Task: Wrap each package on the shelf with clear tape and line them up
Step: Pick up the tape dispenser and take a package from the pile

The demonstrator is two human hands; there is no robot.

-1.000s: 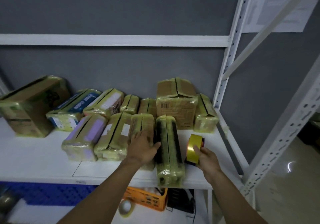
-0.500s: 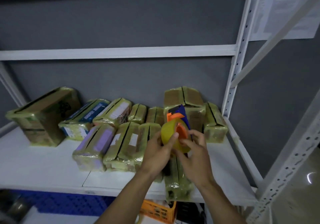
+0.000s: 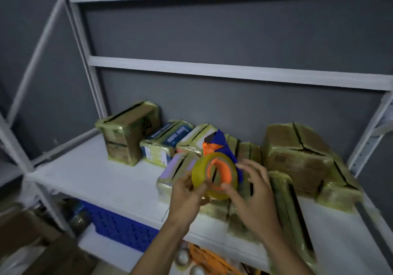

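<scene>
Gripping the yellowish clear tape roll (image 3: 198, 174) by its lower left rim, the left hand (image 3: 187, 196) holds it up at the centre of the frame, in front of the packages, with its fingers curled round the band. The right hand (image 3: 253, 191) sits just right of the roll, fingers spread and loosely bent and closed on nothing; its thumb tip touches the orange hub (image 3: 226, 171). A blue blade guard (image 3: 219, 140) sticks up behind the roll. Below the shelf board (image 3: 95, 174), at lower left, stands a blue perforated crate (image 3: 121, 225) whose contents are hidden. An orange basket (image 3: 210, 260) shows at the bottom edge, and what it holds is too blurred to tell. On the board the packages are boxy and glossy under yellow-tinted film with dark seams. A tall carton (image 3: 127, 134) stands at the left of the group, with a blue-printed package (image 3: 168, 141) just beside it. A purple package (image 3: 170, 170) lies partly behind the left hand. A big brown carton (image 3: 297, 157) stands at the right, with a small package (image 3: 340, 189) against it at far right. A long dark package (image 3: 287, 206) runs toward the front edge. The widest stretch of white board lies at the left of the frame, between the tall carton and the front lip. A white crossbar (image 3: 212, 72) crosses well above the package tops, against the grey wall (image 3: 212, 30).
</scene>
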